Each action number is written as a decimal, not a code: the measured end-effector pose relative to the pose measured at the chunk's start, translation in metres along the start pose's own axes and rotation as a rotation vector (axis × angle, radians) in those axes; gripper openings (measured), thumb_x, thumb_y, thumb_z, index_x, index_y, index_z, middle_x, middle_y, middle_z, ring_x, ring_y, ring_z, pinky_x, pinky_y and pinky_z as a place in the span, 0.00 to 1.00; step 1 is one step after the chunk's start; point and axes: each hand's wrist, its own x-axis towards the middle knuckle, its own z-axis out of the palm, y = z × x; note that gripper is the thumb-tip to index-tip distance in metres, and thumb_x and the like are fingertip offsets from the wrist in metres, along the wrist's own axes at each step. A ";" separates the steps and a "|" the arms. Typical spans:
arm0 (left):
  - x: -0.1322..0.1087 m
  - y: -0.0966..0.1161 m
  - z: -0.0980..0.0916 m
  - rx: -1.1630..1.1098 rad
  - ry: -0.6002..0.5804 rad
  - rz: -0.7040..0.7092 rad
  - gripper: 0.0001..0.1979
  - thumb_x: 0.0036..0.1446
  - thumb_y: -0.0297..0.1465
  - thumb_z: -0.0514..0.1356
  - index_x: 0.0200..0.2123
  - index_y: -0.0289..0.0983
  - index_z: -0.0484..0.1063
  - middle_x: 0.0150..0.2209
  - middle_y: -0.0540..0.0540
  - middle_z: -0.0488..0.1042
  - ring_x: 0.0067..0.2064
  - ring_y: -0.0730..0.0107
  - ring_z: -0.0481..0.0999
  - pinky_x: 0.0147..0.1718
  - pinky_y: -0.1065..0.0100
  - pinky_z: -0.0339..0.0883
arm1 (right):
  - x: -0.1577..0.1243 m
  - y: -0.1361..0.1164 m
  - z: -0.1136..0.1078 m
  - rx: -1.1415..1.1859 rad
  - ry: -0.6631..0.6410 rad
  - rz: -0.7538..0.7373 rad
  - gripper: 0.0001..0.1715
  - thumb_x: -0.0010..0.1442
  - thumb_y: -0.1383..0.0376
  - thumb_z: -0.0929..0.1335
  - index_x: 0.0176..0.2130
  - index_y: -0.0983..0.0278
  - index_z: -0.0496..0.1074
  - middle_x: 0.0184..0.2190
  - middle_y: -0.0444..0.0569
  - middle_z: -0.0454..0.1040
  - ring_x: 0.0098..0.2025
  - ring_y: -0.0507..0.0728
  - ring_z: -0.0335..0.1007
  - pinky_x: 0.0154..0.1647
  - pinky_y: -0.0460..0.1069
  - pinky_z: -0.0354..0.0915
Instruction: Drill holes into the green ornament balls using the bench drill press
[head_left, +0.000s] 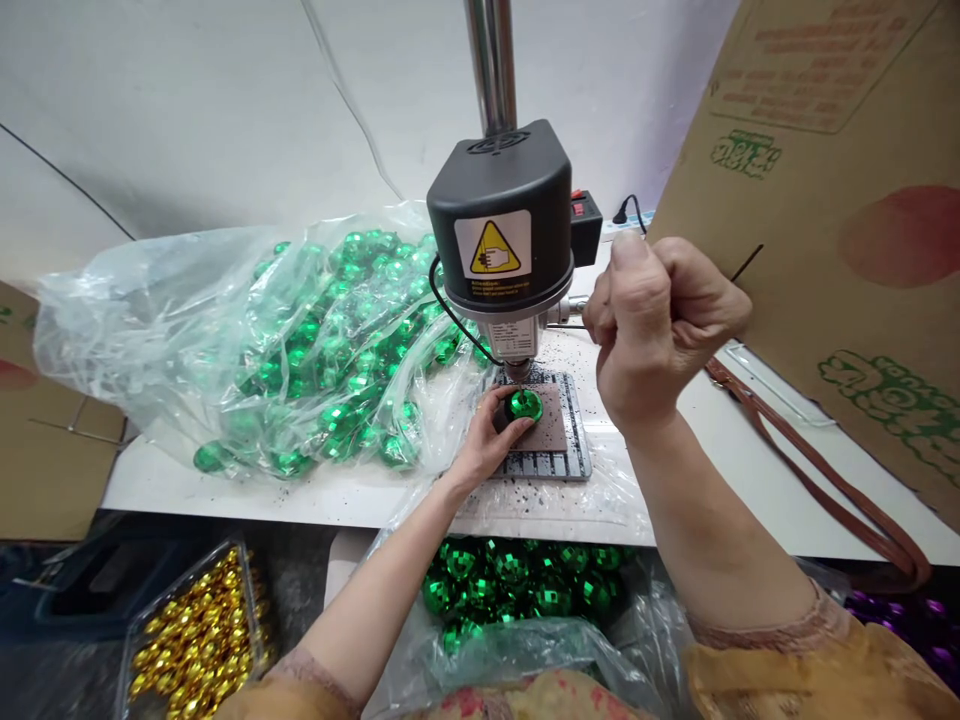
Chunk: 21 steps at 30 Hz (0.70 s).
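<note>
My left hand (487, 435) grips a shiny green faceted ball (527, 404), pressing it down on a brown square pad (553, 425). The pad lies on the slotted metal base (577, 450) of a small black drill press (499, 220). Directly over the ball is the drill's chuck (517, 370); the bit's tip is too small to make out. Raised at the right of the machine, my right hand (660, 320) is closed around the drill press lever (574, 308), whose thin rods show on both sides of the fist.
A clear plastic bag (172, 300) of green balls lies left of the press. More green balls (517, 580) fill a bag below the table edge. A bin (199, 630) holds gold balls. Cardboard boxes (847, 280) and a brown strap (810, 460) stand right. Dark shavings litter the white table (300, 505).
</note>
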 end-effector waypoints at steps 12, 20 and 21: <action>-0.001 0.006 0.001 0.016 -0.001 0.028 0.23 0.61 0.40 0.66 0.57 0.40 0.69 0.56 0.39 0.75 0.58 0.54 0.73 0.61 0.52 0.64 | -0.007 0.007 -0.003 0.037 -0.010 -0.096 0.31 0.69 0.57 0.63 0.22 0.61 0.44 0.17 0.39 0.45 0.18 0.46 0.45 0.22 0.49 0.47; -0.003 0.007 0.001 -0.006 -0.006 0.029 0.24 0.61 0.40 0.66 0.58 0.41 0.69 0.57 0.40 0.74 0.59 0.53 0.73 0.62 0.52 0.64 | -0.018 0.011 -0.004 0.073 0.057 -0.095 0.30 0.66 0.58 0.65 0.21 0.61 0.44 0.15 0.39 0.44 0.17 0.47 0.43 0.20 0.50 0.45; -0.003 0.008 0.001 -0.009 -0.009 0.030 0.24 0.61 0.40 0.66 0.58 0.41 0.69 0.57 0.40 0.74 0.60 0.53 0.73 0.62 0.52 0.64 | -0.019 0.012 -0.003 0.099 0.073 -0.111 0.30 0.65 0.60 0.65 0.21 0.62 0.44 0.15 0.39 0.43 0.16 0.46 0.43 0.20 0.50 0.45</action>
